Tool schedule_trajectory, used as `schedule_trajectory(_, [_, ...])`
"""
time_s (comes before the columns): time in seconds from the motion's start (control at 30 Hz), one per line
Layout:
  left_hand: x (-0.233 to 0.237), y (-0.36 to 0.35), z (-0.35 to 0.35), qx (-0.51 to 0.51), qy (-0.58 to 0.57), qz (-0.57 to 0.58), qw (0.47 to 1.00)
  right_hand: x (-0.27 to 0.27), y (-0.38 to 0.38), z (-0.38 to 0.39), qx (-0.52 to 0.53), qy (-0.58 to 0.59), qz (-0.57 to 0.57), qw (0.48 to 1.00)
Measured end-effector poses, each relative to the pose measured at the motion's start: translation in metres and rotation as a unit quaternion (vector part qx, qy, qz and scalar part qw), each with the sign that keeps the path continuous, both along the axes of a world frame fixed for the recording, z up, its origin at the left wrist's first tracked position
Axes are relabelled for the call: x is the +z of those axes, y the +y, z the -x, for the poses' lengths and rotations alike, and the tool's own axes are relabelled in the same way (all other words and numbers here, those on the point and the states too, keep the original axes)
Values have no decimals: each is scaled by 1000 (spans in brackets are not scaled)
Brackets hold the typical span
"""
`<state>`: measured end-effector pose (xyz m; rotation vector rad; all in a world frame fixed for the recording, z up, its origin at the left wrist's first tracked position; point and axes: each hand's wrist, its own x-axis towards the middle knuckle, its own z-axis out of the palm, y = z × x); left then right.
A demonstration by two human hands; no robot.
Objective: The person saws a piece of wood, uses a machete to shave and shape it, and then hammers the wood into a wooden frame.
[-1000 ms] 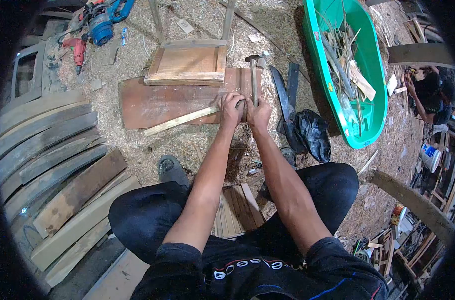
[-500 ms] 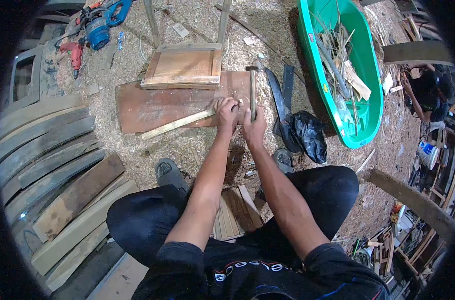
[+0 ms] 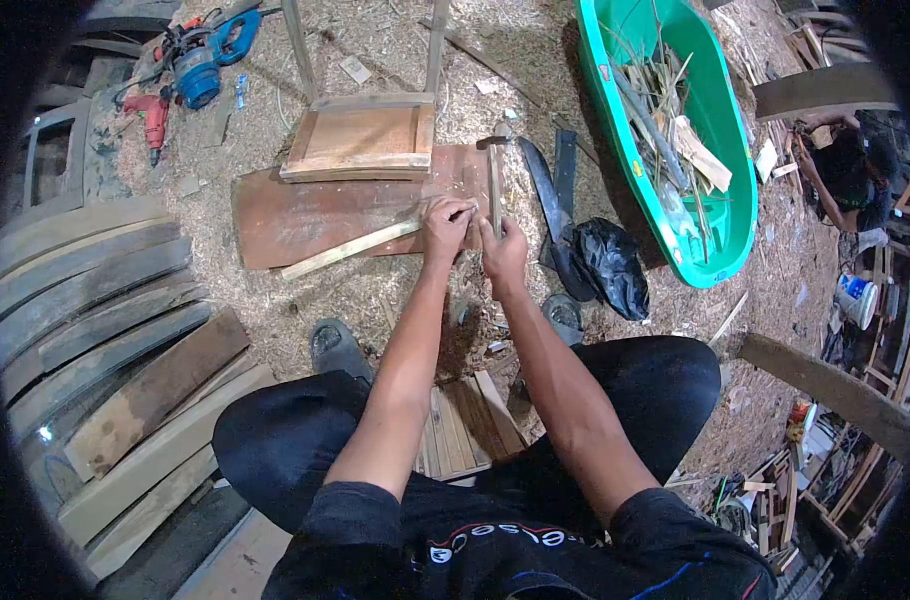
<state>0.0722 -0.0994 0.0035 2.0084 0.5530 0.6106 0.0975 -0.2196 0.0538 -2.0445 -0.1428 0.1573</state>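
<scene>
My left hand (image 3: 445,228) is closed at the right end of a pale wooden strip (image 3: 355,246). Its fingertips are pinched together, and what lies between them is too small to make out. The strip rests slantwise over a reddish-brown board (image 3: 305,222) on the ground. In my right hand (image 3: 503,256), fingers wrap around the handle of a hammer (image 3: 495,185), which stands out away from me, head at the far end. The two hands are close together, over the board's right part. A wooden frame with a panel seat (image 3: 363,135) rests on the board's far edge.
A green tub (image 3: 630,150) of wood scraps stands at the right, near a machete-like blade (image 3: 543,180) and a black plastic bag (image 3: 612,268). Curved planks (image 3: 95,260) are stacked left. A red drill (image 3: 153,122) and blue power tool (image 3: 197,80) lie back left. Another person (image 3: 850,170) sits far right.
The view has shifted slightly, moving the tub and frame a little left in the picture. Both hands keep nearly the same places, and the hammer stays in my right hand.
</scene>
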Motion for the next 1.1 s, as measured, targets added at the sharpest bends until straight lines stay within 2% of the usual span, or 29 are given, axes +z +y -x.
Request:
schedule_trajectory(0.07, [-9, 1, 2, -16, 14, 24, 999, -7, 10, -16, -4, 125, -19, 992])
schedule_trajectory(0.1, [-7, 2, 2, -15, 19, 1, 1000, -12, 14, -21, -6, 188, -27, 982])
schedule_trajectory(0.17, [-2, 0, 1, -13, 30, -42, 999, -21, 16, -21, -1, 152, -25, 988])
schedule_trajectory(0.33, [-18, 0, -1, 0, 11, -70, 997, 5, 25, -21, -5, 71, 11, 997])
schedule_trajectory(0.43, [-20, -1, 1, -1, 7, -70, 997, -9, 27, -21, -30, 88, 69, 993])
schedule_trajectory(0.53, [-11, -2, 1, -4, 11, -75, 997, 1, 25, -22, -43, 138, 54, 988])
schedule_trajectory(0.67, [13, -5, -1, 12, 41, 7, 999, -12, 17, -21, -38, 113, -13, 993])
schedule_trajectory(0.73, [12, -6, 0, 19, 47, 4, 999, -21, 18, -20, -56, 129, -53, 989])
schedule_trajectory(0.87, [6, -4, -2, 7, 41, 22, 999, -29, 17, -23, -50, 109, -12, 993])
schedule_trajectory(0.97, [6, -2, -3, -6, 46, -11, 999, -35, 17, -25, -32, 93, 52, 994])
schedule_trajectory(1.03, [4, -2, -2, -7, 53, -22, 998, -20, 18, -22, -16, 77, 97, 992])
schedule_trajectory(1.1, [2, -4, 0, -8, 56, -31, 998, -20, 20, -21, -38, 100, 70, 992])
